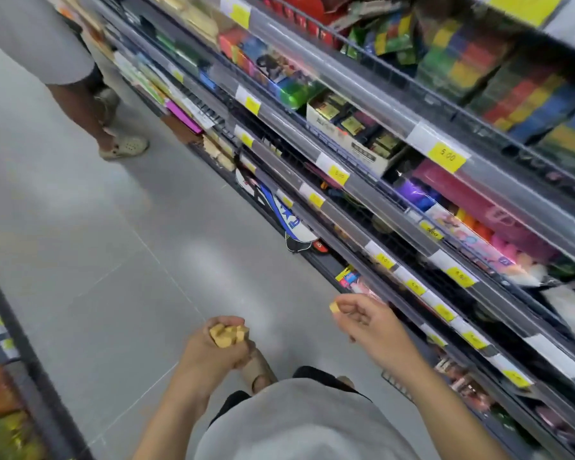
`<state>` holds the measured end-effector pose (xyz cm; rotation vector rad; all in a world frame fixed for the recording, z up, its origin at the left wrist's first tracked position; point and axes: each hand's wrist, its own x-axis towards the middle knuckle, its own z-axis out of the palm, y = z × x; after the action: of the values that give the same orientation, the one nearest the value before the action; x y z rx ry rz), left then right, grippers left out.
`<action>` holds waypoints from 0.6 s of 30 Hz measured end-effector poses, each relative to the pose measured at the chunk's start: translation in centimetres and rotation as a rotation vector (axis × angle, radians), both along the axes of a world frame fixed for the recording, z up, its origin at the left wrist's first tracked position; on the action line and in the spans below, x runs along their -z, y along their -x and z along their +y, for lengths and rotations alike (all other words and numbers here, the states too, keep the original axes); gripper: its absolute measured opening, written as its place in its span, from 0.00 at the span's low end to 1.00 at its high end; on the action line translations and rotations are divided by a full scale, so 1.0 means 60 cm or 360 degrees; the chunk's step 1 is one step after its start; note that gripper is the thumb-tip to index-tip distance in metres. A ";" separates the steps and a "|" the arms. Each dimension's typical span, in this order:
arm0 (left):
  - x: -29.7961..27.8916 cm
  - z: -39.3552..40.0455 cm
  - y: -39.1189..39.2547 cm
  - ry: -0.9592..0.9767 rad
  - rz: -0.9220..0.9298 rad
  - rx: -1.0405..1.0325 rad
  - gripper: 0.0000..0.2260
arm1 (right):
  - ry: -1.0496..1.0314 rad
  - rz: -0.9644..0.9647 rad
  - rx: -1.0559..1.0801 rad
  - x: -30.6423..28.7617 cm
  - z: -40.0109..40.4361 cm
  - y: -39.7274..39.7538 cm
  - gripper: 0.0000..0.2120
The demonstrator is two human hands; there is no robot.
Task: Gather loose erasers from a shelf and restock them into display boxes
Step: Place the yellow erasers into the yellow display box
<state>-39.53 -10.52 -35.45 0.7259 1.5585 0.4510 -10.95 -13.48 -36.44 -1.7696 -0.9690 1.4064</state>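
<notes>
The shelves run along the person's right side, slanting from the top left down to the bottom right of the view. They are full of bright packs and yellow price tags, all a bit blurred. The grey floor lies to the left, and a second person stands far up the aisle.

Both hands are low, in front of the grey shirt, and a little apart from each other. The right hand is the one nearer the shelves, just beside the low rail. The left hand is over the floor, away from the shelves.

The left hand is closed around a bunch of erasers. They are small yellow blocks, packed tight, so the count is not sure; about five or six show. The right hand pinches one eraser between thumb and finger, with the block poking out to the left.

No display box for these yellow blocks can be picked out. It most likely sits on the shelves to the right, so the right hand would reach it first
</notes>
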 end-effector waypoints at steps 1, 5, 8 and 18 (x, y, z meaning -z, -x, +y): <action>0.001 0.018 0.022 -0.0004 -0.0011 -0.0029 0.16 | 0.0027 -0.0020 -0.0019 0.004 0.011 0.019 0.06; -0.002 0.094 0.093 -0.0041 -0.0044 -0.0101 0.16 | 0.0102 -0.0046 -0.0010 0.015 0.047 0.074 0.07; -0.014 0.152 0.132 -0.0062 -0.0068 -0.0135 0.17 | 0.0183 -0.0049 -0.0024 0.014 0.079 0.097 0.07; -0.029 0.347 0.183 -0.0139 -0.0077 -0.0206 0.23 | 0.0171 0.0005 -0.0064 0.042 0.287 0.143 0.06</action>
<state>-50.51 10.29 -33.70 0.6781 1.5535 0.6310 -19.54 3.75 -38.98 -1.8341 -0.9478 1.5115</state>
